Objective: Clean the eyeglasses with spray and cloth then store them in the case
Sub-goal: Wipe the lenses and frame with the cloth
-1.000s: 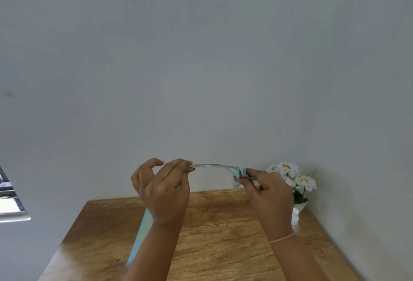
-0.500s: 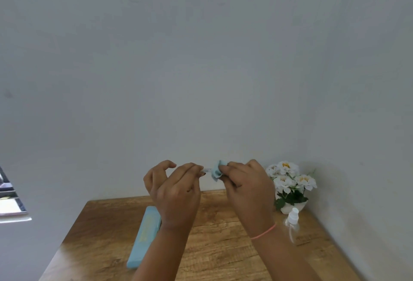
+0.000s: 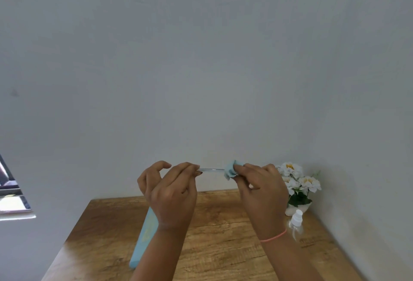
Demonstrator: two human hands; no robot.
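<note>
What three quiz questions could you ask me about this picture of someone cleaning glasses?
1. True or false: the blue case lies on the wooden table.
2. What does the right hand pinch against the eyeglasses? A. cloth B. sponge C. pencil
3. Fill in: the spray bottle stands in front of the white ____.
Key: 1 true; 2 A; 3 flowers.
</note>
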